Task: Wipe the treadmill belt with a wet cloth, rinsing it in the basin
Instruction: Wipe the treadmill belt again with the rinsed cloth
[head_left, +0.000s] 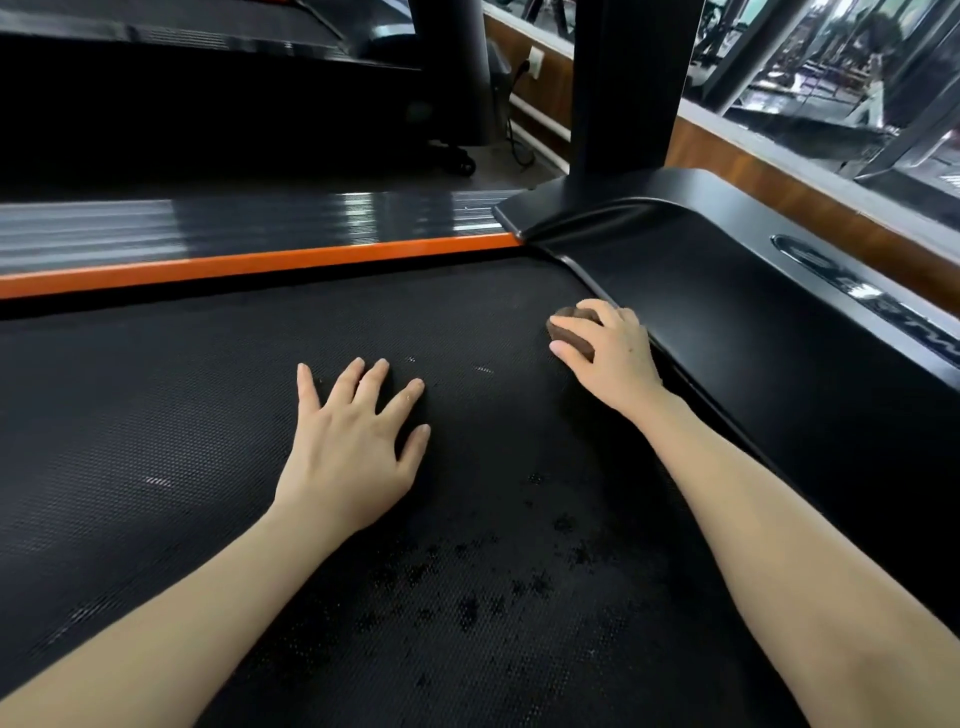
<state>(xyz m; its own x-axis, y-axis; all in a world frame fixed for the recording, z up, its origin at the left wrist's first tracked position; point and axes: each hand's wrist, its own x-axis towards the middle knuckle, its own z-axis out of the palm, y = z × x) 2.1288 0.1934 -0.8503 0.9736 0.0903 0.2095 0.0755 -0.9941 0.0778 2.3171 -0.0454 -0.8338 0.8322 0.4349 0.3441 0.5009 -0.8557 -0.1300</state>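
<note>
The left hand (348, 457) was laid flat on the black treadmill belt (156, 441), fingers spread wide, and nothing was held in it. At about two o'clock from it, a small brown cloth (575, 345) was gripped in the curled fingers of the right hand (608, 358) and pressed on the belt, just beside the black front cover (753, 291). Dark spots (467, 603) were seen on the belt at five o'clock from the left hand.

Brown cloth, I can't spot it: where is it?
Head view, right side: bunched brown cloth in the right hand, on the black belt beside the black motor cover.
</note>
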